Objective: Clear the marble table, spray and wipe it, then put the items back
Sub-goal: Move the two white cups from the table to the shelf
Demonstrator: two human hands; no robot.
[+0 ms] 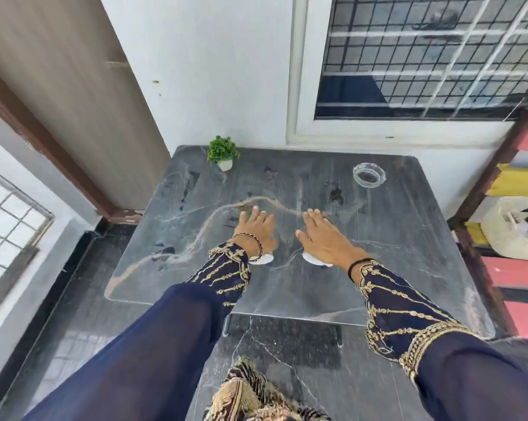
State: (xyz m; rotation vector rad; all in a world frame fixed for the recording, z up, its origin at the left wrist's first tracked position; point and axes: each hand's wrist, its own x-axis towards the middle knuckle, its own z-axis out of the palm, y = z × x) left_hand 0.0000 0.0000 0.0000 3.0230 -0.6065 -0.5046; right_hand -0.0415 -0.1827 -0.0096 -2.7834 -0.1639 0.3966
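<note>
Open grips hover over the middle of the marble desk.
Left grip and right grip are spread flat, nothing clasped; the potted plant is set far-left, nearer the left, the glass ashtray far-right.

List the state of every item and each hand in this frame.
Marble table: not yet cleared, two items on it.
Potted plant: upright, at the table's back left corner.
Glass ashtray: right way up, near the back right corner.
Left hand: fingers straight, holding nothing, over the table's middle.
Right hand: fingers straight, holding nothing, beside the left.
</note>
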